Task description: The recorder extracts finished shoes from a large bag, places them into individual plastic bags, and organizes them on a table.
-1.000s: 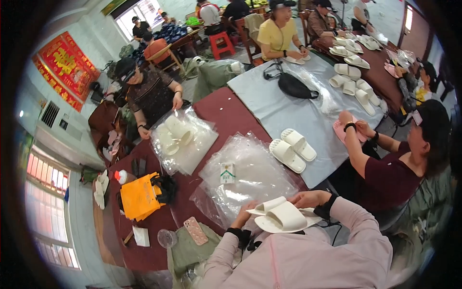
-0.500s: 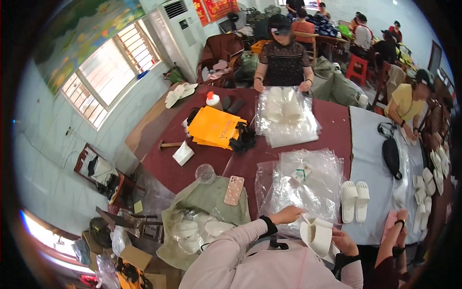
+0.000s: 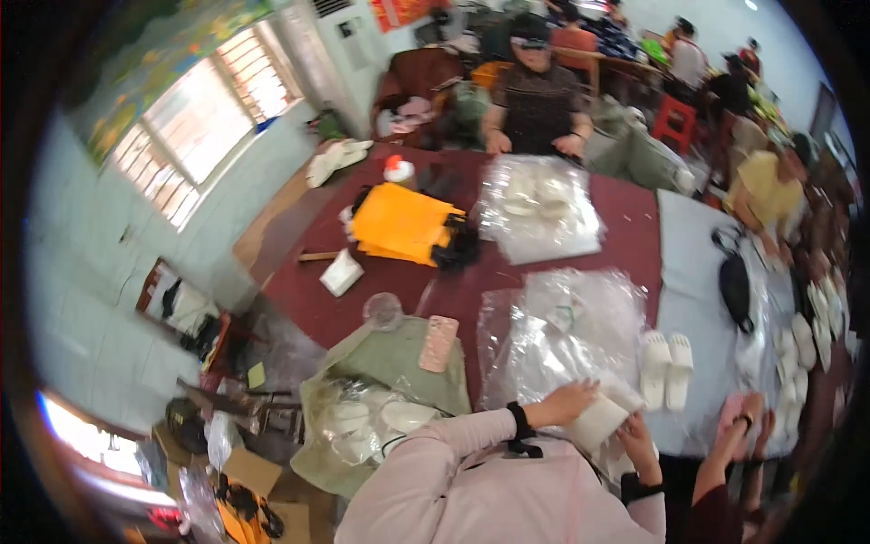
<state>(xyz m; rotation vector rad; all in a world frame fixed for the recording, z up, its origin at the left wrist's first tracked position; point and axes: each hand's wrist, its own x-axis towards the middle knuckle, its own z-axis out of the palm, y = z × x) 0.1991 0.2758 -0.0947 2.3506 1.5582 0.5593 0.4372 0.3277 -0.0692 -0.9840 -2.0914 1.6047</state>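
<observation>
Slippers (image 3: 598, 419), white and pressed together, sit at the bench's near edge, about five o'clock in view. Left hand (image 3: 566, 402) lies curled over their top end, gripping them; right hand (image 3: 639, 440) cups them from below, fingers closed around them. Clear bags (image 3: 562, 331) spread just beyond at twelve o'clock. Another white pair (image 3: 666, 367) rests at two o'clock. Farther off, a pink phone (image 3: 439, 343), then an orange bag (image 3: 403, 222) on the maroon bench (image 3: 634, 227).

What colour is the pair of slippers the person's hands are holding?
White, or near cream; the slippers show best in the head view, between the left hand and right hand.
</observation>
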